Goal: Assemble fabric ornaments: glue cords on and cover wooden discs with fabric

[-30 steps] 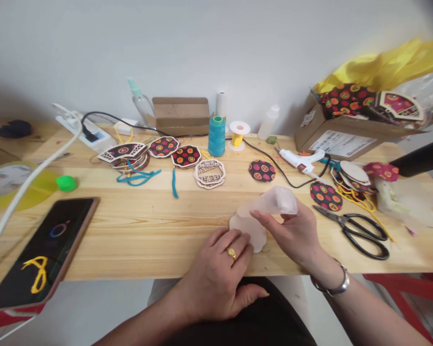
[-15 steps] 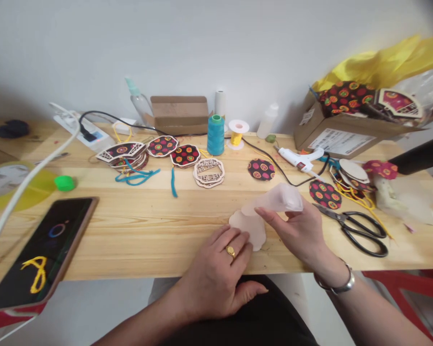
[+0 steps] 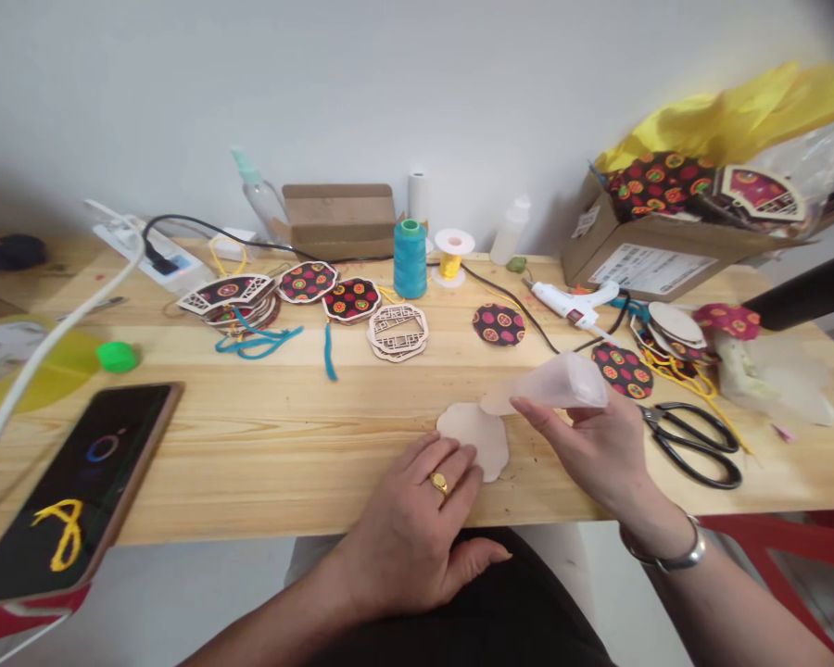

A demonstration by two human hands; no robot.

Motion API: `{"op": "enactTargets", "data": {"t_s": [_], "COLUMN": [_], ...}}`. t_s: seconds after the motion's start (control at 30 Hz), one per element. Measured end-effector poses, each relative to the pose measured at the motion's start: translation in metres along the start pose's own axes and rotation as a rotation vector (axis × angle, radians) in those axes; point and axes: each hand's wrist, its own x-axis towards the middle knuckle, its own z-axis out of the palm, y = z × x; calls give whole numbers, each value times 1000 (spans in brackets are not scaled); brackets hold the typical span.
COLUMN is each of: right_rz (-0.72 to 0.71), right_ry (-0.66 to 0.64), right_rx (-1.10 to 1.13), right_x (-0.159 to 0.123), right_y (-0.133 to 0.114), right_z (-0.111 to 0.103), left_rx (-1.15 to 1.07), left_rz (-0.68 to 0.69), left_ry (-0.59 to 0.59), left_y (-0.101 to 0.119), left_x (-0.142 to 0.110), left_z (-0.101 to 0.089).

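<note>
My left hand (image 3: 423,519) lies with outstretched fingers on the near left edge of a pale, scalloped wooden piece (image 3: 485,435) on the table. A gold ring shows on one finger. In my right hand (image 3: 590,445) is a translucent white squeeze bottle (image 3: 549,384), tipped on its side. Its narrow end points left, over the upper right edge of the scalloped piece; I cannot tell whether it touches. Black-handled scissors (image 3: 695,445) lie right of my right hand, their blades partly hidden behind it.
Behind stand teal thread (image 3: 410,261), a yellow spool (image 3: 451,259) and lattice pieces (image 3: 398,332). A white glue gun (image 3: 575,304) with a black cord lies near patterned fabric rounds (image 3: 499,325). A cardboard box (image 3: 653,259) is back right; a phone (image 3: 83,482) lies left.
My right hand has moved right with the squeeze bottle, uncovering more of the scalloped piece. My left hand remains on the piece. The whole view has shifted slightly.
</note>
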Motion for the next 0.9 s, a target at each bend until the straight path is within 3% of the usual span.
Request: {"op": "enactTargets", "data": {"t_s": [0.47, 0.9], "right_rz": [22, 82], "right_ry": [31, -58], "right_rx": [46, 201], "right_x": [-3, -4], "right_y": [-1, -3], "right_z": [-2, 26], "left_rx": [15, -12], "left_rz": [2, -2], "left_ry": [4, 8], "left_y": [1, 0], "left_x": [-1, 0], "left_z": [0, 0]}}
